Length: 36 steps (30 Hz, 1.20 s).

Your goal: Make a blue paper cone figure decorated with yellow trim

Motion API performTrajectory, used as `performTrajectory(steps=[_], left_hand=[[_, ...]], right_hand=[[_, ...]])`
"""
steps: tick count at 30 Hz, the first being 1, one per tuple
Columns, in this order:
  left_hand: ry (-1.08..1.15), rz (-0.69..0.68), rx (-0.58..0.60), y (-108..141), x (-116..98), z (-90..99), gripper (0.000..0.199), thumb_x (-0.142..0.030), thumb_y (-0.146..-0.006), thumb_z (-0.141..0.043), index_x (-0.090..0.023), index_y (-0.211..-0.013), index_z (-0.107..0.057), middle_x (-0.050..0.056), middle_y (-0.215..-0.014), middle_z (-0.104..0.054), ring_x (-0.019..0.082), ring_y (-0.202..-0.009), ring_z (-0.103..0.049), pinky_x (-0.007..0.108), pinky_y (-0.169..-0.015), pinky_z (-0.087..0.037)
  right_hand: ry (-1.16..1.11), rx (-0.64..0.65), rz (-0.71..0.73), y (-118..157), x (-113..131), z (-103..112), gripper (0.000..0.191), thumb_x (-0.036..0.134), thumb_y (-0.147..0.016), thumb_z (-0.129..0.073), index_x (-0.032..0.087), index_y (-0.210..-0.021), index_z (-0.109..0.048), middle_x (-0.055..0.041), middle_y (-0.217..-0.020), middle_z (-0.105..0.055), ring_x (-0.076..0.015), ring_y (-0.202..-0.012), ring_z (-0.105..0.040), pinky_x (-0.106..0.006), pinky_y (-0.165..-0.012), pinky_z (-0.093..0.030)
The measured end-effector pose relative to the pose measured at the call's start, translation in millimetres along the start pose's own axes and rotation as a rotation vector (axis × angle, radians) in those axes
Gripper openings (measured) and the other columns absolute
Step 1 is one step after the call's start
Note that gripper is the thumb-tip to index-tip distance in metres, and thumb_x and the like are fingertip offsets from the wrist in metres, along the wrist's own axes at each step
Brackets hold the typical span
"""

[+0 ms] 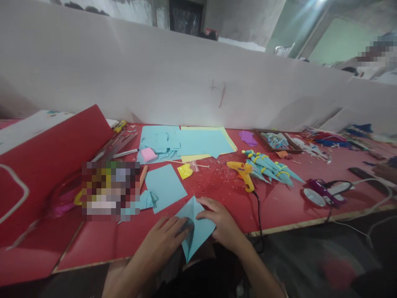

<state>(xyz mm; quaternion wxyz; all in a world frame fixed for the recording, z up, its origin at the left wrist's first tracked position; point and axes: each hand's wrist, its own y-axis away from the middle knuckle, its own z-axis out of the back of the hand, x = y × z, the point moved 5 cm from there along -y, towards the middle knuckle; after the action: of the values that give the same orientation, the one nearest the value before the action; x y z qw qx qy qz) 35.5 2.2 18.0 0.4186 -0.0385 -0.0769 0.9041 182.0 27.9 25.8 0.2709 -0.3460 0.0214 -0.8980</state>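
A sheet of light blue paper (200,231) with a crease down its middle is held between my two hands at the table's front edge. My left hand (161,240) grips its left side, the fingertips partly hidden in the fold. On the right side, my right hand (221,221) pinches the paper with thumb and fingers. Just beyond lies a flat blue square of paper (167,186), with a folded blue piece (147,200) beside it. Finished-looking blue paper cones with yellow trim (269,165) lie in a bunch to the right.
A yellow glue gun (243,171) rests on the red table (217,186), its black cord hanging over the edge. Purple-handled lamp-like device (325,194) and cables lie right. Large blue sheets (201,140), a yellow packet (185,170) and a tray (277,141) stand behind. A red board (56,153) leans left.
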Motion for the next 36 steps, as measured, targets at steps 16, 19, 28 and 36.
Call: performTrajectory(steps=[16, 19, 28, 36], left_hand=[[0.154, 0.136, 0.156, -5, -1, -1.7, 0.046, -0.020, -0.075, -0.053, -0.034, -0.118, -0.047, 0.001, -0.116, -0.056, 0.021, -0.096, -0.053, 0.036, -0.080, -0.043], [0.128, 0.117, 0.127, -4, -1, -2.6, 0.044, -0.015, -0.077, -0.049, -0.032, -0.117, -0.049, 0.002, -0.114, -0.057, 0.020, -0.094, -0.054, 0.034, -0.078, -0.044], [0.154, 0.134, 0.082, -7, 0, -1.5, 0.038, -0.012, -0.075, -0.052, -0.028, -0.109, -0.055, 0.002, -0.105, -0.061, 0.019, -0.089, -0.056, 0.032, -0.073, -0.045], [0.281, 0.164, -0.195, 0, 11, -0.1, 0.020, -0.017, -0.077, -0.052, -0.023, -0.093, -0.062, 0.001, -0.089, -0.065, 0.014, -0.079, -0.059, 0.025, -0.067, -0.048]], right_hand=[[0.209, 0.165, -0.003, 27, 0, -5, 0.041, 0.013, -0.075, -0.045, 0.029, -0.112, -0.054, -0.0007, -0.122, -0.053, -0.0141, -0.112, -0.047, -0.039, -0.102, -0.025], [0.226, 0.129, 0.034, 30, 1, -5, 0.040, 0.014, -0.075, -0.047, 0.028, -0.113, -0.054, -0.0014, -0.123, -0.052, -0.0149, -0.113, -0.046, -0.039, -0.101, -0.026], [0.178, -0.016, 0.087, 35, 0, -8, 0.029, 0.013, -0.078, -0.048, 0.025, -0.101, -0.060, -0.0038, -0.100, -0.063, -0.0157, -0.092, -0.055, -0.031, -0.080, -0.043], [0.002, -0.004, 0.072, 25, -2, 1, 0.017, 0.017, -0.082, -0.046, 0.019, -0.086, -0.063, -0.0039, -0.088, -0.064, -0.0131, -0.080, -0.054, -0.026, -0.072, -0.043]])
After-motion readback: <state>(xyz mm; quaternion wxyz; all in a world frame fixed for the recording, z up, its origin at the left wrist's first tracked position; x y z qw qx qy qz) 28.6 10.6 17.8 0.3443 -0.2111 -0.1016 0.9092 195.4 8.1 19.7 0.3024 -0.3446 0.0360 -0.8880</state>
